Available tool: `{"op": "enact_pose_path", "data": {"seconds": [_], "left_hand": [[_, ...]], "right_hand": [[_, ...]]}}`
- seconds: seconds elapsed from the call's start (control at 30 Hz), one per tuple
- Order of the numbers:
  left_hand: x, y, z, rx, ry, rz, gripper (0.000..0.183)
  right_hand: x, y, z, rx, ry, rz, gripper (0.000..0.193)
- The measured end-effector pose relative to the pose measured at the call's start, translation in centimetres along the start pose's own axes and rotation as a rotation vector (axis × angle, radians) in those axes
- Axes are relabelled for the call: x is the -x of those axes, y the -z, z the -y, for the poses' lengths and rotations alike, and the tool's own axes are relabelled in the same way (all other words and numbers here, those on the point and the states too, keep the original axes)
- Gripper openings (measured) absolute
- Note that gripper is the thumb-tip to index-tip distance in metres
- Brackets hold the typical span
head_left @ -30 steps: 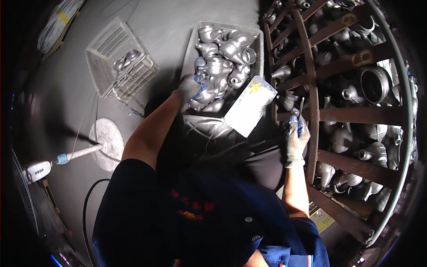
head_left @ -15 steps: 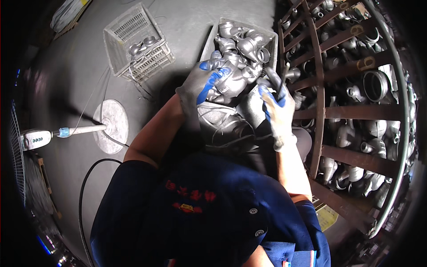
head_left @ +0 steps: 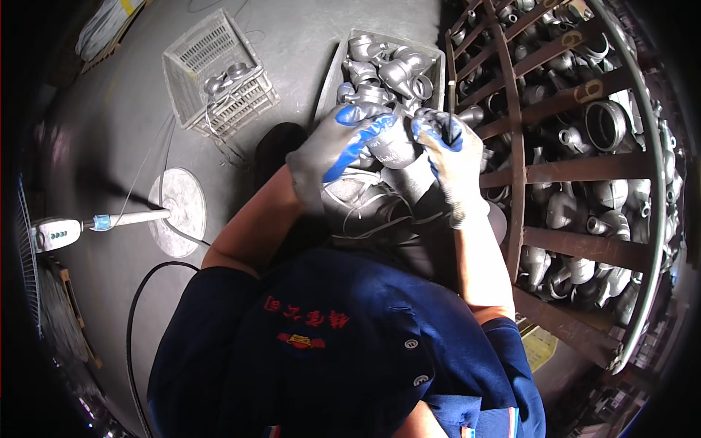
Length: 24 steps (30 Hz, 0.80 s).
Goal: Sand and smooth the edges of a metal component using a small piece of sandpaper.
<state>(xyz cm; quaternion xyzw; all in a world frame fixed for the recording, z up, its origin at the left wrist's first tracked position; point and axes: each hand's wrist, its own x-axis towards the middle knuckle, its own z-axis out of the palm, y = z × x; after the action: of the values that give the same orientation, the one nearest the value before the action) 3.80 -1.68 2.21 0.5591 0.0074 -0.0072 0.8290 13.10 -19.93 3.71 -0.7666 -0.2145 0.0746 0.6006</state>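
Note:
My left hand (head_left: 337, 144), in a grey glove with blue patches, is closed round a grey cast-metal pipe fitting (head_left: 395, 148). The fitting is held over the near end of a crate of similar castings. My right hand (head_left: 454, 150), gloved alike, is at the fitting's right side with its fingers curled in. Whatever those fingers grip is too dark and hidden to name. Below the hands, over my lap, lie a pale bundle with loose straps (head_left: 359, 191) and a grey sheet-like piece (head_left: 411, 181).
Several castings fill the grey crate (head_left: 440, 66) ahead. A second plastic crate (head_left: 244, 102) at the far left holds a few fittings. Nearer on the left are a fan's round base (head_left: 191, 212) and a black cable (head_left: 136, 314). A rusty metal cage (head_left: 520, 146) of castings stands at the right.
My right hand has curled inward and come closer to the fitting; the dark thin tool seen upright in it earlier is no longer distinct. The fitting has turned in my left hand.

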Motion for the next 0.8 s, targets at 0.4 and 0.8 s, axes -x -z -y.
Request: {"op": "enact_pose_path", "data": {"seconds": [0.4,0.8], "left_hand": [[-4.1,0.2,2.8,0.727,0.162,0.225,0.048],[-3.7,0.6,4.9,0.472,-0.026,-0.064,0.057]], "right_hand": [[-1.2,3.1,5.4,-0.243,-0.107,0.313,0.023],[1.4,2.0,0.5,-0.402,-0.329,-0.019,0.018]]}}
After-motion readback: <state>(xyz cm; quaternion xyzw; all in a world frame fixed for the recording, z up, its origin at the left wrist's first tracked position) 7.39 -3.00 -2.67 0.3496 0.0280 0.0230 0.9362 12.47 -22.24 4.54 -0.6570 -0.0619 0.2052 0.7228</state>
